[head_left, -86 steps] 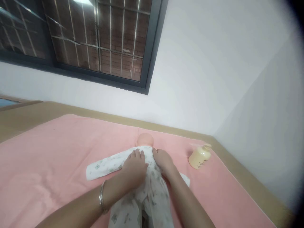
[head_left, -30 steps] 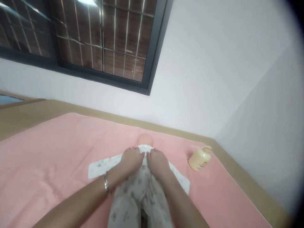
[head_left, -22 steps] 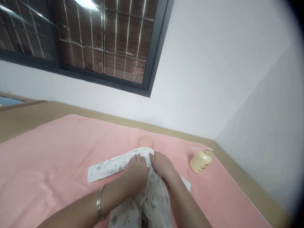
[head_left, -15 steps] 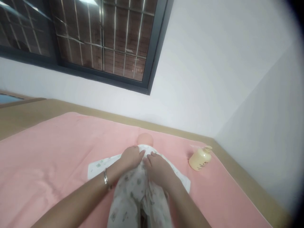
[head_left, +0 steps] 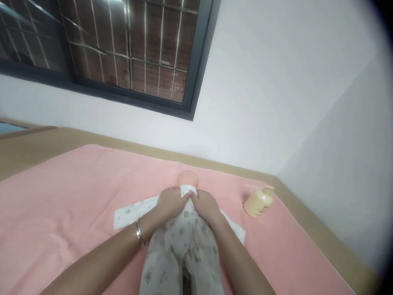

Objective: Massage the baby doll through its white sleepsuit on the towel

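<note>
On its back or front, I cannot tell which, a baby doll [head_left: 188,178] lies with its bald head pointing away from me. It wears a white outfit [head_left: 179,239] with small printed figures, sleeves spread sideways and legs toward me. My left hand [head_left: 172,203] is wrapped over the doll's left-side shoulder area, thumb pointing inward. Opposite it, my right hand [head_left: 206,205] grips the other shoulder. The two thumbs nearly meet at the upper middle of the outfit, just below the head. Most of the fingertips are hidden around the doll's sides.
A pink sheet [head_left: 92,184] covers the surface, wrinkled at the left. To the right stands a pale yellow pump bottle [head_left: 259,203]. A tan border [head_left: 233,169] runs along the white wall [head_left: 245,123], under a dark-framed barred window [head_left: 132,92].
My right hand has slid up the outfit to the shoulder, and its fingers now wrap the doll. My left hand has shifted slightly, and the cloth between the hands lies smoother.
</note>
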### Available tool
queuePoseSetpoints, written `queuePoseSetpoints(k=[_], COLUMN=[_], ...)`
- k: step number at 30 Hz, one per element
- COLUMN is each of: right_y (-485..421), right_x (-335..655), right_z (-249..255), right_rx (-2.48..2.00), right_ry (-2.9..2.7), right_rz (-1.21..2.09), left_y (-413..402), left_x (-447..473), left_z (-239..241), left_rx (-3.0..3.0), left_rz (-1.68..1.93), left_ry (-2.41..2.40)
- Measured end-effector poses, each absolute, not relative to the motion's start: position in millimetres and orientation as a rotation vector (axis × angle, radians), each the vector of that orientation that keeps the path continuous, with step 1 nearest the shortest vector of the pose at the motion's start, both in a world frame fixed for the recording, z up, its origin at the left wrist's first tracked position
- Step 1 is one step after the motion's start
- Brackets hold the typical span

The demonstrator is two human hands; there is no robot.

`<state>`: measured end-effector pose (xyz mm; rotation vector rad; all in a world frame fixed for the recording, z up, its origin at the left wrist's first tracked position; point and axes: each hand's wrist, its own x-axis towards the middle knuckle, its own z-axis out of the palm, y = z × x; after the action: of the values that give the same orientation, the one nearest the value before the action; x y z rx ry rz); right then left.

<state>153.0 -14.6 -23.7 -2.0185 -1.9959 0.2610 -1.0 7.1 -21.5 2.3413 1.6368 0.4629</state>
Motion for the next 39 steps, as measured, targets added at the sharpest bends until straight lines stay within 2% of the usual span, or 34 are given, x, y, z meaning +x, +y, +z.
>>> queuePoseSetpoints(k=[10,23,39], right_y=[-1.6,3.8,4.7], right_x=[164.1,168.3,170.1], right_z=[-34.7,-44.4,-46.7], right_rx=[-2.068,-2.065,-2.051], right_ry=[-1.852,-1.896,-1.867], right_rz=[0.474,0.347,0.407], left_y=[26.0,29.6,31.3], left_x=[-12.0,-11.9,-12.6], left_z=[-20.6,-28.9,-32.4], left_rx=[2.089,2.106,2.085], left_rz=[0.386,0.456,0.483], left_ry=[1.576,1.600,1.606])
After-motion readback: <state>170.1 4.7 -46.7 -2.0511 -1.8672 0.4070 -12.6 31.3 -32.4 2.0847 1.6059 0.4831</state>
